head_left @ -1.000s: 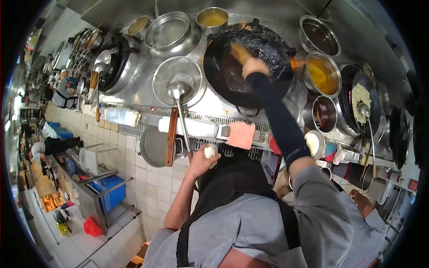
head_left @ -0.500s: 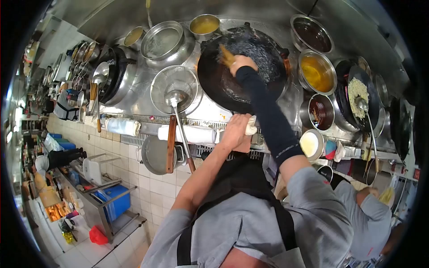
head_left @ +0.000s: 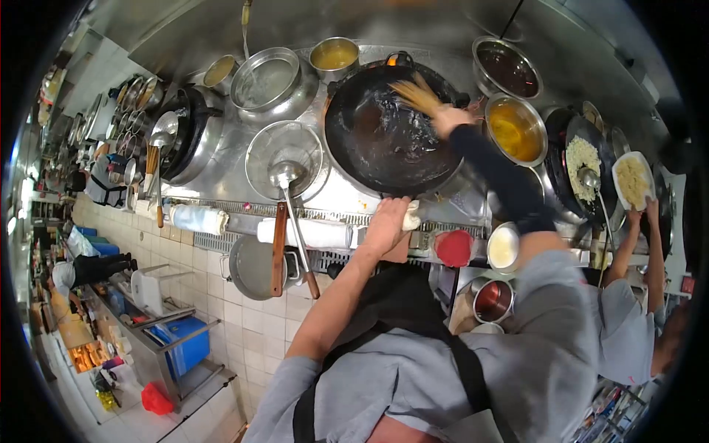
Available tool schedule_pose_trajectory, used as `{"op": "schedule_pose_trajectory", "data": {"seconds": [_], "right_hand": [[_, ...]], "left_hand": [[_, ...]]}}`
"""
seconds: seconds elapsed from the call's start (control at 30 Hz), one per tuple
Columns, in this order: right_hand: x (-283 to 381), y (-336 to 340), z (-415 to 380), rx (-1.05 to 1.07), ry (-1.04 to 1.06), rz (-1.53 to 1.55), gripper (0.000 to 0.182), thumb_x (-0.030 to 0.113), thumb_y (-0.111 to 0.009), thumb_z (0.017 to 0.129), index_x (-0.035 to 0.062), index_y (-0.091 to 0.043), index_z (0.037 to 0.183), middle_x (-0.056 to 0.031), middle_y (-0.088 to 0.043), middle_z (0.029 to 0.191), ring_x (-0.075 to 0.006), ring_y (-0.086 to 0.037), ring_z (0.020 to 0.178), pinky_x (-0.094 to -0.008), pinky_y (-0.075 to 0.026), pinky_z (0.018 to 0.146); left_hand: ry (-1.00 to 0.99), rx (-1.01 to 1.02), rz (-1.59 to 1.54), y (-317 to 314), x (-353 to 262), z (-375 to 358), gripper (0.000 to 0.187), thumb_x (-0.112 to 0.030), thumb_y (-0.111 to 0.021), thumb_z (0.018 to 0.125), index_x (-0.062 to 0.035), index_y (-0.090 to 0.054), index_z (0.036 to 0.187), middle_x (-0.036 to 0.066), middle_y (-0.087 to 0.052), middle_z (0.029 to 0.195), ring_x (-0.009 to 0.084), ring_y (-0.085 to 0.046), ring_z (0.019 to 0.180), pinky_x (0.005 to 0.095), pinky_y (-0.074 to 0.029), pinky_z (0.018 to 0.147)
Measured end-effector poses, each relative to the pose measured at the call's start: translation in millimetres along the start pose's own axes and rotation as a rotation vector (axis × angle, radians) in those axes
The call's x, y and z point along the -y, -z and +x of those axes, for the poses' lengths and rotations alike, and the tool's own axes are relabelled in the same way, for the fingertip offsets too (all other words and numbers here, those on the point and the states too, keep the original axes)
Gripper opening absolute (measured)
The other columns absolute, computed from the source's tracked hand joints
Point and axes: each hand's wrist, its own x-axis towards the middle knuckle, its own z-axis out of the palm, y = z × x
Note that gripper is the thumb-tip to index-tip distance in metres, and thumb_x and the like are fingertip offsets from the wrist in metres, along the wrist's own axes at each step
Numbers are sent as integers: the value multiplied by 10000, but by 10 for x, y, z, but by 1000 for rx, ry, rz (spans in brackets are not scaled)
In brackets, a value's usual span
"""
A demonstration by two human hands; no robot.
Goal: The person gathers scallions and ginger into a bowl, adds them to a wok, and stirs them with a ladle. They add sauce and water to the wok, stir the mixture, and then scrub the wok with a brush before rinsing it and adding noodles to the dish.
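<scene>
My right hand (head_left: pixel 452 120) is closed round a bamboo wok brush (head_left: pixel 418 94), its bristles pointing left over the far right part of a large black wok (head_left: pixel 369 122). Wet, shiny patches cover the inside of the wok. At the wok's near rim, my left hand (head_left: pixel 389 227) is closed on a folded cloth (head_left: pixel 411 215); the handle beneath it is hidden. To the left, a steel ladle (head_left: pixel 286 174) rests across a wire strainer (head_left: pixel 258 159) with a wooden handle.
Bowls of yellow liquid (head_left: pixel 515 131) and dark sauce (head_left: pixel 507 68) stand right of the wok. Farther right, another wok (head_left: pixel 583 166) holds pale food and a ladle. A co-worker's hands (head_left: pixel 644 214) hold a white dish (head_left: pixel 634 181). A pot (head_left: pixel 258 267) sits below the stove edge.
My right hand and the brush have swung right, toward the wok's far right rim. The wok has shifted slightly. At the right, the co-worker has raised a white dish of food.
</scene>
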Motion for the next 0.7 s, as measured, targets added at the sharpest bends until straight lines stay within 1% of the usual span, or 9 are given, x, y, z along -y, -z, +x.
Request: {"op": "schedule_pose_trajectory", "data": {"seconds": [0.07, 0.17, 0.27, 0.3, 0.33, 0.43, 0.47, 0.57, 0.7], "right_hand": [[855, -316, 240, -15, -284, 206, 343, 337, -547, 967, 60, -749, 988, -211, -742, 1042, -391, -728, 981, -520, -583, 834], [1512, -603, -348, -278, -184, 473, 243, 316, -596, 946, 92, -691, 957, -226, -695, 884, -455, -687, 831, -570, -549, 776], [1130, -542, -1067, -40, -49, 446, 310, 322, -649, 906, 143, -643, 1159, -231, -706, 1004, -432, -691, 951, -561, -550, 816], [972, -180, -1252, 81, -60, 318, 231, 324, -619, 922, 164, -760, 1012, -201, -712, 1024, -394, -711, 956, -547, -555, 884], [668, -290, -1175, 110, -36, 210, 372, 322, -653, 903, 171, -647, 1243, -207, -723, 1004, -403, -713, 935, -540, -567, 836], [343, -393, -414, -2, -150, 275, 264, 206, -618, 905, 116, -693, 1143, -248, -711, 966, -436, -704, 881, -543, -565, 771], [495, -457, -172, -208, -77, 266, 268, 179, -623, 888, 94, -702, 1131, -235, -726, 997, -431, -716, 845, -530, -579, 742], [1375, -521, 267, -247, -127, 198, 281, 127, -636, 864, 93, -695, 1136, -220, -711, 928, -361, -746, 806, -464, -610, 723], [2068, -363, -619, -105, -82, 433, 235, 163, -678, 855, 93, -681, 1079, -219, -659, 1041, -410, -721, 892, -513, -594, 778]], "left_hand": [[21, 7, 4, 32, -26, -2, 621, -91, -796, 773, 14, -514, 1316, 215, -618, 1201, 413, -558, 1179, 481, -445, 1036], [42, 30, -18, 83, -49, -10, 589, -137, -788, 805, 22, -532, 1311, 224, -616, 1239, 417, -552, 1224, 482, -409, 1109], [121, -155, -123, 317, -179, -308, 583, -152, -790, 821, 47, -532, 1304, 261, -599, 1289, 419, -530, 1276, 482, -396, 1130], [258, -193, -177, 339, -171, -506, 546, -202, -792, 844, 64, -560, 1260, 279, -631, 1246, 420, -589, 1219, 469, -458, 1066], [509, -76, -415, 544, -248, -685, 521, -242, -800, 855, 66, -590, 1219, 252, -694, 1116, 403, -681, 1070, 444, -534, 939], [793, -95, -510, 594, -137, -1262, 464, -228, -826, 866, 44, -601, 1167, 158, -716, 1000, 225, -725, 876, 366, -582, 783], [849, -128, -664, 550, -84, -1432, 451, -193, -813, 874, 39, -589, 1189, 145, -714, 995, 220, -725, 856, 356, -587, 761], [1011, -280, -965, 294, 154, -1839, 447, -48, -756, 893, 19, -533, 1274, 105, -696, 969, 212, -726, 776, 325, -607, 678], [1058, -314, -1109, 466, 97, -1933, 421, -34, -784, 876, 3, -541, 1218, 91, -699, 905, 189, -703, 688, 312, -582, 587]]}}
